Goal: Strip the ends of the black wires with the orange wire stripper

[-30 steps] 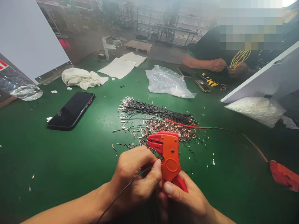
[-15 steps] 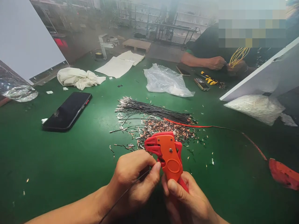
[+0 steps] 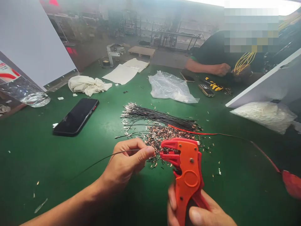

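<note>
Between thumb and fingers my left hand (image 3: 128,158) pinches a thin black wire (image 3: 101,159), whose long end trails off to the left. The wire's short end points into the jaws of a red and orange wire stripper (image 3: 188,163). My right hand (image 3: 202,210) is wrapped around the stripper's handles, below the jaws. Just beyond lies a bundle of black wires (image 3: 162,116) with metal terminals at the left ends. In front of the bundle, partly behind the stripper, spreads a heap of wire scraps (image 3: 157,135) with copper bits.
A black phone (image 3: 76,116) lies at left, near a white cloth (image 3: 89,85) and a plastic bottle (image 3: 35,95). Farther back are a clear plastic bag (image 3: 172,88) and paper sheets (image 3: 122,73). Across the table, a co-worker's hand (image 3: 222,69) is near yellow wires (image 3: 244,62).
My left hand has turned and raised the wire up to the stripper's jaws. The stripper has shifted right, its jaws now apart around the wire end. The whole view has tilted slightly.
</note>
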The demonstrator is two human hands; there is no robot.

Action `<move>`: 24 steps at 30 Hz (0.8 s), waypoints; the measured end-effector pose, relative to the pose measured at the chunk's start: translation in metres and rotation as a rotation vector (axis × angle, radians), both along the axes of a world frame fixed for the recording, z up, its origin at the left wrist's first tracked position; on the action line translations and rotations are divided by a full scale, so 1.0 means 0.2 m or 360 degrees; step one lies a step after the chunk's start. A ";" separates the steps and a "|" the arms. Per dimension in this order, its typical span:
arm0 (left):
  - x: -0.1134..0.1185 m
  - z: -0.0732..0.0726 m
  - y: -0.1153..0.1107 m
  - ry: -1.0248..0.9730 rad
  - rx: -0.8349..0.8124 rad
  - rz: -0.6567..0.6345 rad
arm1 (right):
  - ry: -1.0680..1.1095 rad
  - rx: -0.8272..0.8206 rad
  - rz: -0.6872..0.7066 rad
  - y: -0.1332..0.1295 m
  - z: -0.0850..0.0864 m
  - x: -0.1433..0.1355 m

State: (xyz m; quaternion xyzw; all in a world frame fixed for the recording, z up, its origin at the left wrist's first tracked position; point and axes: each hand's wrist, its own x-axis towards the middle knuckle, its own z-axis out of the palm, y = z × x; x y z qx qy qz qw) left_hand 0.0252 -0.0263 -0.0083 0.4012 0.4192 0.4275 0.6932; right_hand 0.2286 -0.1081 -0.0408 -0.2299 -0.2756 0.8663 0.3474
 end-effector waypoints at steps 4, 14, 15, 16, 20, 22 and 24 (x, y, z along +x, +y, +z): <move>0.01 -0.01 0.00 -0.0066 -0.0056 -0.0081 | -0.0005 0.0148 0.0055 -0.02 -0.05 0.00; 0.00 -0.04 0.00 0.0049 0.0078 -0.0177 | -0.0004 0.0099 -0.0296 0.01 0.00 -0.03; 0.01 -0.04 -0.01 0.0141 0.0132 -0.0184 | -0.0114 0.0146 -0.0454 0.02 0.02 -0.03; 0.03 -0.04 -0.02 0.0248 0.0194 -0.0207 | -0.0240 0.0212 -0.0599 0.03 0.03 -0.03; 0.09 -0.06 -0.10 0.0579 0.0357 -0.0451 | -0.0598 0.0285 -0.0816 0.05 0.05 -0.01; 0.11 -0.08 -0.13 0.0593 0.0341 -0.0565 | -0.0703 0.0192 -0.0789 0.04 0.05 -0.02; 0.13 -0.10 -0.15 0.0608 0.0303 -0.0585 | -0.0780 0.0128 -0.0777 0.03 0.05 -0.02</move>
